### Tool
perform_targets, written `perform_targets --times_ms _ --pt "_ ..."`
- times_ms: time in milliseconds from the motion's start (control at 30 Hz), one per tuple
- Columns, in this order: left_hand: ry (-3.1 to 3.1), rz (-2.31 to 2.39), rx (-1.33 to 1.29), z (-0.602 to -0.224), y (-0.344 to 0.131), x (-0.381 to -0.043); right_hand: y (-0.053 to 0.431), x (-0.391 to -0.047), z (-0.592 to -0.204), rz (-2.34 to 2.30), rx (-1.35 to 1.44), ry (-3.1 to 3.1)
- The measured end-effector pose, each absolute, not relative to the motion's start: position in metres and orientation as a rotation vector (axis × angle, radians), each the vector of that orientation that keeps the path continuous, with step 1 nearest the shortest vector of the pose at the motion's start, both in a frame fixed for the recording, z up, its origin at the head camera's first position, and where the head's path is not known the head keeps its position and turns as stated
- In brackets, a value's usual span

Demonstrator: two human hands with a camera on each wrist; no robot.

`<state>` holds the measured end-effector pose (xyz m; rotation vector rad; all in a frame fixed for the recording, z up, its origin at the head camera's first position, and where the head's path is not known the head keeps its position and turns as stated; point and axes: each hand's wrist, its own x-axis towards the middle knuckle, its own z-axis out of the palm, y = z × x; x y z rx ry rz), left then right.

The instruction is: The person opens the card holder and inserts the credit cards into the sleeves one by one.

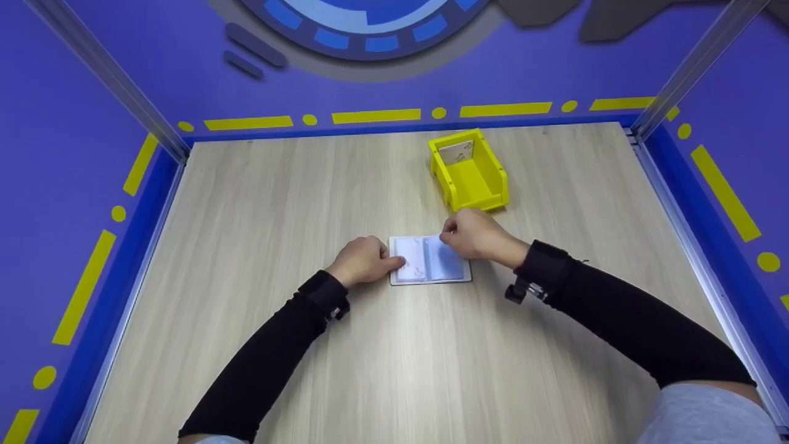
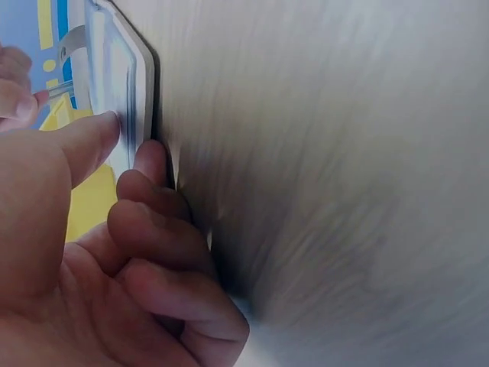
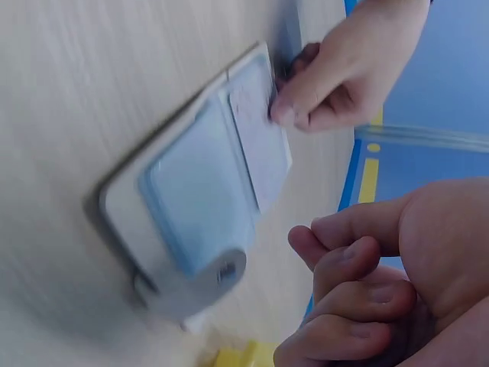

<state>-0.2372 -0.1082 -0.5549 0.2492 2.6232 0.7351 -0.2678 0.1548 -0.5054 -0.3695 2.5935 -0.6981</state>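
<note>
A small card holder (image 1: 426,282) lies open on the table, with clear sleeves inside. Its left page holds a white card (image 1: 410,259) with faint reddish print; the right page shows a bluish clear sleeve (image 3: 202,191). My left hand (image 1: 363,260) grips the holder's left edge, thumb on the page and fingertips at the underside. Over the upper right corner of the holder hovers my right hand (image 1: 471,234). Its thumb and index finger (image 3: 355,222) meet at the tips, the other fingers curled, and nothing shows between them. A grey snap tab (image 3: 221,275) sticks out at the holder's side.
Behind the right hand stands a yellow bin (image 1: 471,176), with a white printed card (image 1: 456,153) leaning against its back wall. The wooden table (image 1: 277,203) is bounded by blue walls (image 1: 370,92) and metal frame posts (image 1: 111,68).
</note>
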Motion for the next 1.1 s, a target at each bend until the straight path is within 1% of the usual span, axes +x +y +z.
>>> perform_targets --times_ms 133,333,667,1100 --pt "2.619 0.739 0.214 -0.549 -0.107 -0.239 0.165 -0.277 -0.508 -0.677 -0.332 2.62" --pt "2.624 0.724 0.217 -0.546 -0.106 -0.236 0.174 -0.287 -0.522 -0.611 -0.307 2.593" --pt "2.659 0.684 0.229 -0.556 -0.104 -0.231 0.175 -0.289 -0.536 -0.583 -0.333 2.589" --pt "2.648 0.708 0.228 -0.554 -0.104 -0.231 0.171 -0.291 -0.537 -0.606 -0.346 2.586"
